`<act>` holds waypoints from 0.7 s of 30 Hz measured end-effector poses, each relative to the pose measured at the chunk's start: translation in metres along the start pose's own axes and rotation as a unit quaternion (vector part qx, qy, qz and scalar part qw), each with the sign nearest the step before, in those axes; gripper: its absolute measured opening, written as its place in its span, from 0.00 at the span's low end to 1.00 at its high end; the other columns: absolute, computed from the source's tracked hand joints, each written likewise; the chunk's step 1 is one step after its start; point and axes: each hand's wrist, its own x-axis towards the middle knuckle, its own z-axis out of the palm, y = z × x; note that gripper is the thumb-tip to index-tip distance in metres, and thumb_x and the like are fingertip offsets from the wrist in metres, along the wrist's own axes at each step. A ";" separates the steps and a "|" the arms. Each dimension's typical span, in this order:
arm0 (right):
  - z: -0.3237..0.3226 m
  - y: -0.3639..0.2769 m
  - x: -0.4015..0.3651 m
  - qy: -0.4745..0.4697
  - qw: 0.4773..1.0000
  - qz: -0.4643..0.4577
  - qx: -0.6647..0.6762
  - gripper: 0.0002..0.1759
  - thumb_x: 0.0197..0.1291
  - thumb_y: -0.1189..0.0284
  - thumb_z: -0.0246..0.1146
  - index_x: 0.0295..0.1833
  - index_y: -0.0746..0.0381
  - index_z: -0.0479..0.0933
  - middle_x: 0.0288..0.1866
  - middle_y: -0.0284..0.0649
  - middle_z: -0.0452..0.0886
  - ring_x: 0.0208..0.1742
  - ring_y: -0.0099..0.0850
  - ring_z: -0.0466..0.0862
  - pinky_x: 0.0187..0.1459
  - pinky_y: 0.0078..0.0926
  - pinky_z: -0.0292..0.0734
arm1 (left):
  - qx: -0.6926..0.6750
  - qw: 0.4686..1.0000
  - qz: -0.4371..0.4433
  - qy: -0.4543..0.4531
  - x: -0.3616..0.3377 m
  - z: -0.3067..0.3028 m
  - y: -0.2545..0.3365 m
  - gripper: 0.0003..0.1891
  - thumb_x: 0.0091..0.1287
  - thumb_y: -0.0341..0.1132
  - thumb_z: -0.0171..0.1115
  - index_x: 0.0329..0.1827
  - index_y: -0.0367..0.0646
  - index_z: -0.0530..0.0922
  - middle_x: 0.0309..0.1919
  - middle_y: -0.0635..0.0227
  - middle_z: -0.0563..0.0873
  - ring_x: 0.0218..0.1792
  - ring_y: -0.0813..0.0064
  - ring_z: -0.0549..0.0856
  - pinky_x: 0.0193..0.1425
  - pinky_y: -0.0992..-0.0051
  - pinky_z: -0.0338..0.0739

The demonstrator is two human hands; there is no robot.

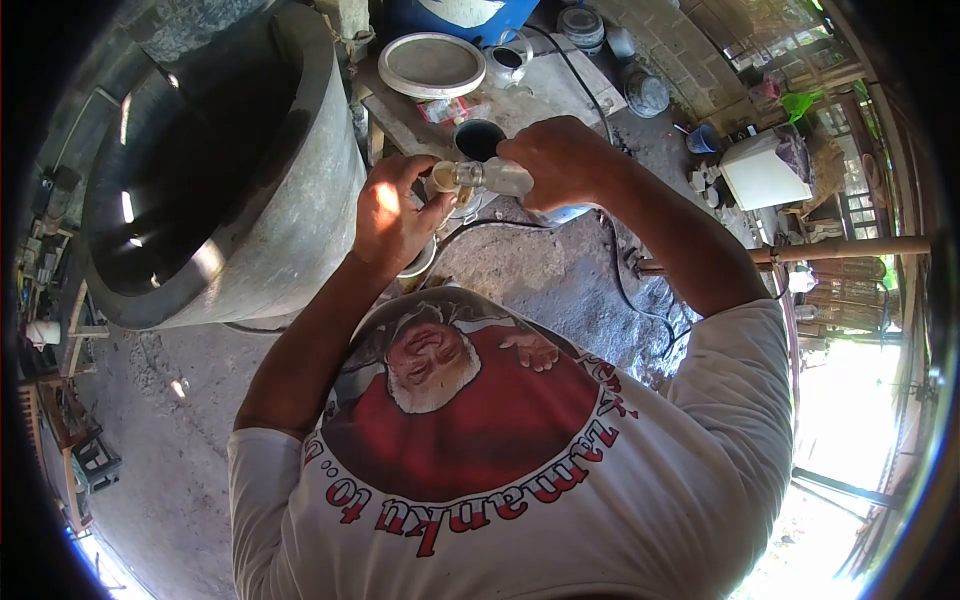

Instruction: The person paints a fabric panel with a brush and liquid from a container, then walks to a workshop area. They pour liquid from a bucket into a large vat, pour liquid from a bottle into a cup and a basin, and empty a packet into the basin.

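My left hand (392, 215) is closed, with thumb and fingertips around a small cream-coloured cup (443, 178). My right hand (560, 160) is wrapped round a clear bottle (508, 179). The bottle lies nearly level, its neck pointing left and right at the cup's mouth. Beyond both hands stands a dark-mouthed round container (479, 139). Below the cup, a pale round vessel (419, 262) is partly hidden by my left hand and wrist.
A large grey tub (335, 170) rises close on the left. On the low table (560, 85) are a round lid (432, 64), a metal jug (508, 58) and a red packet (443, 109). A black cable (618, 270) crosses the floor at right. A blue drum (465, 15) stands behind.
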 end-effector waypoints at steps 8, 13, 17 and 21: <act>-0.004 -0.002 0.000 -0.008 1.000 0.004 0.001 0.22 0.37 0.66 0.72 0.42 0.61 0.79 0.34 0.46 0.83 0.40 0.48 0.86 0.43 0.46 0.80 | -0.007 1.000 0.000 0.000 0.000 -0.001 0.001 0.20 0.51 0.31 0.78 0.48 0.42 0.81 0.43 0.58 0.87 0.47 0.53 0.85 0.55 0.59 0.78; -0.002 0.000 0.001 0.006 1.000 -0.007 -0.004 0.21 0.36 0.67 0.71 0.41 0.61 0.79 0.33 0.46 0.83 0.40 0.48 0.86 0.42 0.46 0.80 | -0.013 1.000 -0.010 -0.003 0.001 -0.002 0.003 0.20 0.52 0.31 0.78 0.48 0.42 0.82 0.43 0.58 0.87 0.48 0.54 0.85 0.55 0.60 0.78; -0.006 -0.001 0.001 -0.001 1.000 -0.011 -0.003 0.21 0.37 0.68 0.71 0.41 0.61 0.79 0.33 0.46 0.83 0.40 0.48 0.86 0.42 0.46 0.80 | -0.016 1.000 -0.015 -0.004 0.002 -0.004 0.005 0.20 0.53 0.32 0.78 0.48 0.43 0.82 0.43 0.58 0.87 0.48 0.54 0.84 0.56 0.60 0.78; -0.006 -0.001 0.002 0.003 1.000 -0.011 -0.001 0.21 0.37 0.68 0.71 0.41 0.61 0.79 0.34 0.46 0.83 0.40 0.48 0.86 0.42 0.46 0.81 | -0.020 1.000 -0.012 -0.001 0.003 -0.004 0.005 0.19 0.53 0.32 0.78 0.48 0.43 0.82 0.43 0.58 0.87 0.48 0.53 0.84 0.55 0.60 0.78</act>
